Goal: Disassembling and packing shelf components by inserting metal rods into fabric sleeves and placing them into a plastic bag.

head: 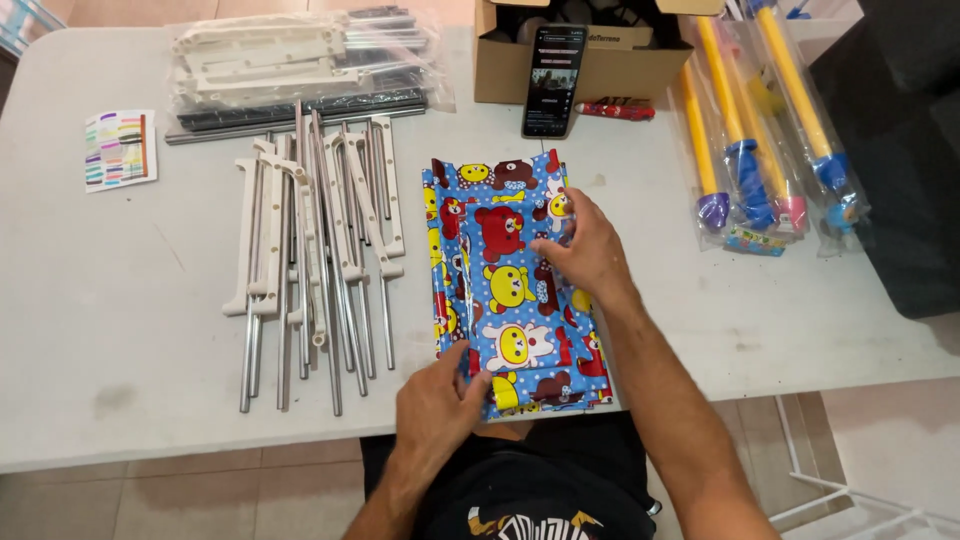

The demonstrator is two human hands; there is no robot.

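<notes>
A folded blue sheet with cartoon bears (505,290) lies on the white table (120,300) in front of me. My left hand (437,405) presses on its near left corner at the table's front edge. My right hand (585,250) lies flat on its right side, fingers spread on the material. Neither hand lifts the sheet.
Left of the sheet lie several metal rods and white plastic frame pieces (310,250). A bagged set of the same parts (300,65) sits behind them. A phone (553,80) leans on a cardboard box (580,55). Bagged yellow-handled toys (760,130) lie right. A colour card (120,150) lies far left.
</notes>
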